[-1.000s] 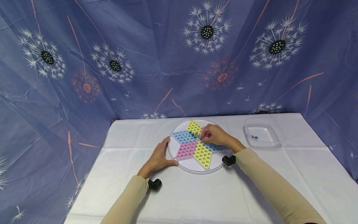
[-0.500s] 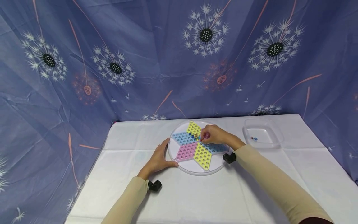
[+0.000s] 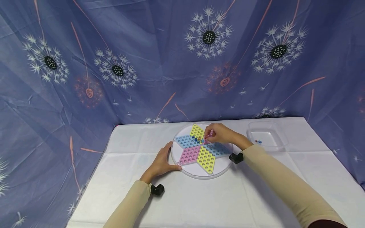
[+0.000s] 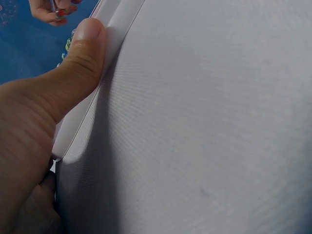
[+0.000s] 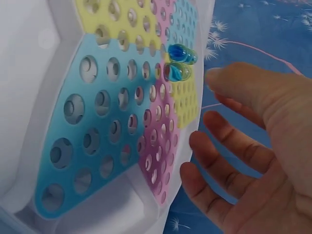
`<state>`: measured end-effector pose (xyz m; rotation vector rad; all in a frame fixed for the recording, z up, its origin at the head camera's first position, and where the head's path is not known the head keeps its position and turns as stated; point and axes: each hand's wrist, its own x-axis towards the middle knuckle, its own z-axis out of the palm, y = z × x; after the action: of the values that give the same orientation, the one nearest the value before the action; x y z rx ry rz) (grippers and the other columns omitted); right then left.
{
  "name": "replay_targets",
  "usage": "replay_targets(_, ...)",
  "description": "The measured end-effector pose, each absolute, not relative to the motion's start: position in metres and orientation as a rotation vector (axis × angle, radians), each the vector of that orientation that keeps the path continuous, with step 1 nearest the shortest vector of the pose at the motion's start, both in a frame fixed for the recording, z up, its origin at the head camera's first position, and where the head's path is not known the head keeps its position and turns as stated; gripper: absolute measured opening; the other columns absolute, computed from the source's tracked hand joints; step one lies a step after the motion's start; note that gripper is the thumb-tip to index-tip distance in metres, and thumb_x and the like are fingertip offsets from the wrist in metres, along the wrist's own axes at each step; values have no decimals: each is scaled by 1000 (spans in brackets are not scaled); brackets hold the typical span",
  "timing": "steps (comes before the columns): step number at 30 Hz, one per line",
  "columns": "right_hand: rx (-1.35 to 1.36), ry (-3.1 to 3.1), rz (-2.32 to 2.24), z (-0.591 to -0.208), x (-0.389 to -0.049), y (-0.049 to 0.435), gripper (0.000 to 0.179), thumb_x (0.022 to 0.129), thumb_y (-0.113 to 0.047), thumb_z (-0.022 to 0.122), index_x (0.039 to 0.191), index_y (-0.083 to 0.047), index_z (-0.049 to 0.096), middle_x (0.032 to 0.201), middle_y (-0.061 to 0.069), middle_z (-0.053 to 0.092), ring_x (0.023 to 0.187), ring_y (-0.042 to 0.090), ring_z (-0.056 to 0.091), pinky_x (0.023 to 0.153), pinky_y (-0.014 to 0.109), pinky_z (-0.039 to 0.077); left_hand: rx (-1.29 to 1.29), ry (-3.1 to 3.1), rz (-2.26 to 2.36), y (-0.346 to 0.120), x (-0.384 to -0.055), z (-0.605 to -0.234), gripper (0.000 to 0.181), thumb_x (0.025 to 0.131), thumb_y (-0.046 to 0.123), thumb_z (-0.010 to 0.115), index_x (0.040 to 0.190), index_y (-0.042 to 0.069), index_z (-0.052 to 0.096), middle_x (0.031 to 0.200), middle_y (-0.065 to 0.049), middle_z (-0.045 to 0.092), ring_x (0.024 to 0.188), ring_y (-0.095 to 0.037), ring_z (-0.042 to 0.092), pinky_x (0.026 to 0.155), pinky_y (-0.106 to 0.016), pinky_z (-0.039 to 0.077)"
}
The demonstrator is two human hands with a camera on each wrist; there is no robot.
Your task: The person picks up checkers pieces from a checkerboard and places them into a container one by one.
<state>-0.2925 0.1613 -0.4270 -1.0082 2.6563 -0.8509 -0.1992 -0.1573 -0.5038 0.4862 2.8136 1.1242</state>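
A round white Chinese checkers board point(image 3: 191, 173) lies on the table, with a star of yellow, blue and pink holes. Against its left rim rests my left hand point(image 3: 161, 160), thumb and fingers spread; the left wrist view has the thumb point(image 4: 83, 61) touching the rim. Over the board's upper right part, my right hand point(image 3: 220, 133) pinches a small glass marble point(image 4: 59, 14) with orange in it. The right wrist view hides that marble. Several blue and orange marbles point(image 3: 195, 139) sit in holes beside the right fingertips, at the yellow section's lower edge.
A clear plastic container point(image 3: 275, 148) stands right of the board, with a few marbles point(image 3: 258, 142) inside. White cloth point(image 3: 205, 202) covers the table. Behind it hangs a blue dandelion-print curtain point(image 3: 159, 63).
My right hand has shifted slightly and turned a little at the same part of the board. The left hand stays on the rim. The head view has tilted up slightly.
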Motion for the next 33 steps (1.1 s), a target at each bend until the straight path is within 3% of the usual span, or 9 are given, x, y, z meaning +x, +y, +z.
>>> replay_targets(6, -1050, 2711, -985, -423, -293, 160, 9, 88, -12, 72, 96, -12, 68, 94, -1, 64, 80, 19, 63, 66, 31, 53, 462, 2813, 1106, -158, -200, -506, 129, 59, 52, 90, 157, 12, 17, 160, -5, 25, 138, -26, 33, 113, -42, 30)
replay_targets(15, -1079, 2762, -1136, -417, -294, 158, 11, 89, -11, 71, 99, -12, 66, 97, 1, 63, 81, 24, 64, 72, 36, 53, 493, 2830, 1137, -158, -199, -506, 126, 59, 47, 92, 156, 8, 21, 158, -9, 28, 136, -29, 35, 112, -44, 31)
replay_targets(33, -1015, 2778, -1131, -419, -295, 164, 12, 88, -13, 73, 97, -16, 66, 96, -3, 62, 81, 19, 63, 65, 33, 54, 488, 2829, 1120, -158, -200, -506, 126, 60, 49, 91, 156, 10, 20, 158, -7, 28, 135, -26, 36, 113, -42, 30)
